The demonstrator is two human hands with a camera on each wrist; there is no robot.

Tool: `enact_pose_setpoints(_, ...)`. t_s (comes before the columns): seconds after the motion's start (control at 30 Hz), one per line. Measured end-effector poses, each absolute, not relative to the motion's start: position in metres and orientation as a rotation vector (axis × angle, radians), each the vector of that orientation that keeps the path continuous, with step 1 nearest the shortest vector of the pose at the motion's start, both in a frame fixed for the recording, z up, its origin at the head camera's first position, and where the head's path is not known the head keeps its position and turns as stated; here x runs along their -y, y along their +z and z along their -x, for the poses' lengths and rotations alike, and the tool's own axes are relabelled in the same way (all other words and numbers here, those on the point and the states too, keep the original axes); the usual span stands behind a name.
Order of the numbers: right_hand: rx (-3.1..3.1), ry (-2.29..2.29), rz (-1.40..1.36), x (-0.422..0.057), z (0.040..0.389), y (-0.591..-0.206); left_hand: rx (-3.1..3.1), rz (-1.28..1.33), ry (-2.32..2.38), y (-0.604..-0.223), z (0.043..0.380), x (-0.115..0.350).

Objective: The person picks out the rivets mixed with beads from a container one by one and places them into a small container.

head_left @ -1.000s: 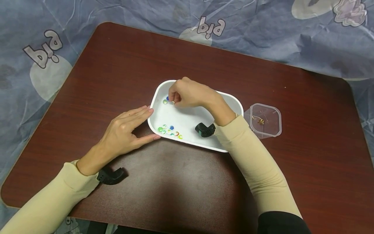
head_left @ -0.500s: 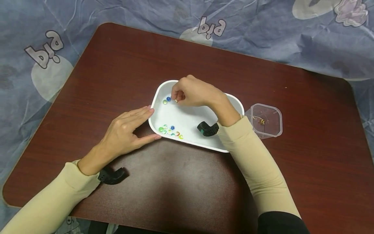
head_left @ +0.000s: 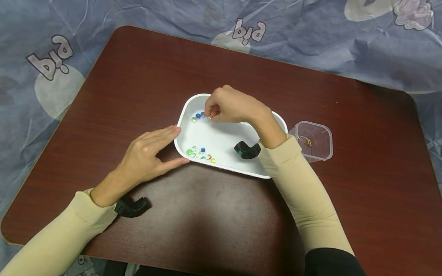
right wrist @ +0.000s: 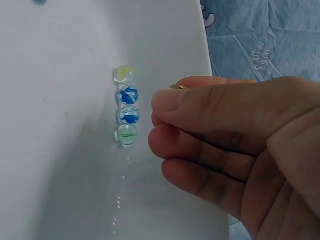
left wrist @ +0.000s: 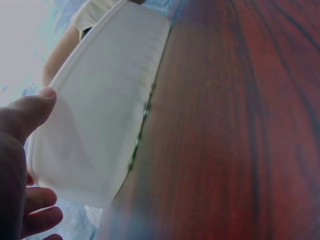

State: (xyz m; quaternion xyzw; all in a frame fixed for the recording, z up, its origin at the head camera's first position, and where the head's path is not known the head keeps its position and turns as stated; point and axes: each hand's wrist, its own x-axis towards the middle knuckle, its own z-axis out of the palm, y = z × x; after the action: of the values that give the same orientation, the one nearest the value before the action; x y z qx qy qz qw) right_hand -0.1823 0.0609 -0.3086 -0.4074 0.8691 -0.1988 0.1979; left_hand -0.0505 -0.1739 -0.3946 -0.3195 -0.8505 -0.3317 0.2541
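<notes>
My right hand (head_left: 235,105) is over the far side of a white tray (head_left: 221,140). Its thumb and forefinger pinch a small gold-coloured metal piece (right wrist: 178,87), mostly hidden by the fingers. Beside the fingertips, several glass marbles stand in a row, among them a yellow-streaked marble (right wrist: 125,75), a blue marble (right wrist: 128,95) and a green-streaked marble (right wrist: 127,134). My left hand (head_left: 143,155) touches the tray's left end, fingers extended, with the thumb at the near rim. More marbles, such as a green marble (head_left: 188,152) and a blue marble (head_left: 202,150), lie in the near left corner.
A clear plastic box (head_left: 322,142) stands against the tray's right end with small gold-coloured pieces (head_left: 309,142) inside. Both lie on a dark brown table (head_left: 155,69). A patterned blue cloth (head_left: 165,19) hangs behind it. Each wrist wears a black device (head_left: 132,207).
My right hand has drawn slightly right and away along the tray, still pinching the gold piece. A second blue marble has come into view beside its fingers. My left hand stays in place.
</notes>
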Motion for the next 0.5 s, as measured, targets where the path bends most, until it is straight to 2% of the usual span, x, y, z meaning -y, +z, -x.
enact_pose_setpoints(0.5, -2.457, -0.509, 1.124, -0.072, 0.177, -0.293, 2.320, 0.873, -0.914, -0.394, 0.051, 0.172)
